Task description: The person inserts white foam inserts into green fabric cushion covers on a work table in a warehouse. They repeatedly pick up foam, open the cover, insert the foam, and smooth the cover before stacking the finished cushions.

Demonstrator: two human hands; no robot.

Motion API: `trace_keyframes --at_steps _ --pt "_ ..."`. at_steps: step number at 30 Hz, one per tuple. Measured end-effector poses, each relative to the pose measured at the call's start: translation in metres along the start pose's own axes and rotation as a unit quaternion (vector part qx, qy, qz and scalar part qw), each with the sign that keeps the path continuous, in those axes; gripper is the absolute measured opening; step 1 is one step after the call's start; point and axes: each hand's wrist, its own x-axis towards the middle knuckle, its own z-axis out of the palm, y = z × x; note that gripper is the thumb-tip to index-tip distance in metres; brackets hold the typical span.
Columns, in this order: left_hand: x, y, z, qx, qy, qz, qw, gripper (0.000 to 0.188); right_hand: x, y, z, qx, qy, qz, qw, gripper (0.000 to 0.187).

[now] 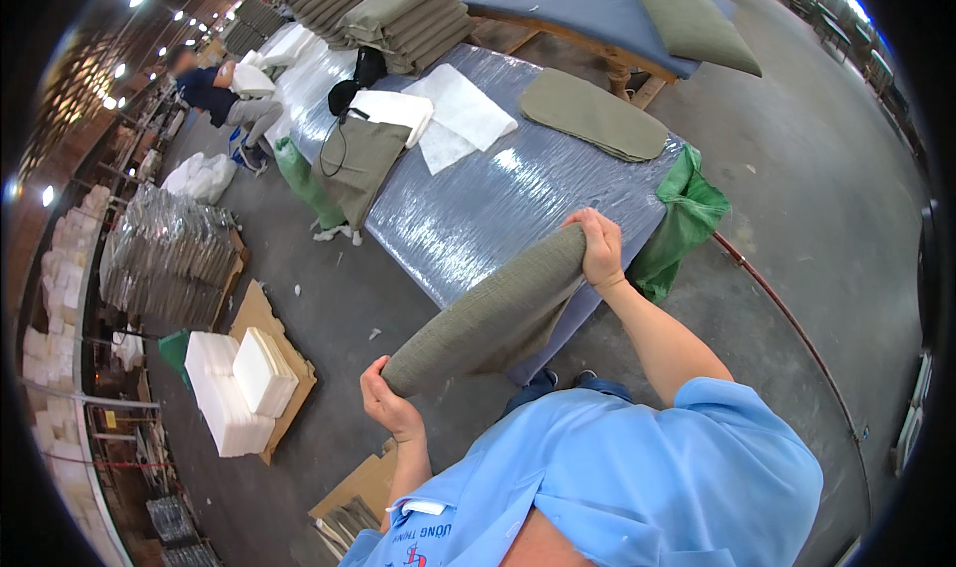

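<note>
At the near side of the plastic-wrapped table (468, 214), a grey-green cushion (488, 306) is gripped at its ends by the left hand (392, 408) and right hand (599, 250); its underside is poorly seen. White sheets (463, 119) are spread on the table.

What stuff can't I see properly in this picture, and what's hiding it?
- Head view: the underside of the grey-green fabric piece between the left hand and right hand; it faces away.
- Head view: most of the dark blue trousers, behind the light blue shirt.
- Head view: the far worker's face, blurred.
- Head view: part of the blue tabletop, cut off by the top edge.
</note>
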Motion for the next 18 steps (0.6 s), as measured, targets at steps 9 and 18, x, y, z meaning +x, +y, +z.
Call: trace_keyframes --at_steps 9,18 --pt "-0.042 -0.032 -0.026 -0.342 0.009 -0.273 0.899 0.047 -0.034 0.021 -0.041 0.131 -0.056 0.144 0.979 0.051" --pt "-0.065 0.003 -0.074 -0.221 -0.182 -0.602 0.745 0.086 -0.039 -0.071 -0.082 -0.012 -0.191 0.579 0.793 0.078"
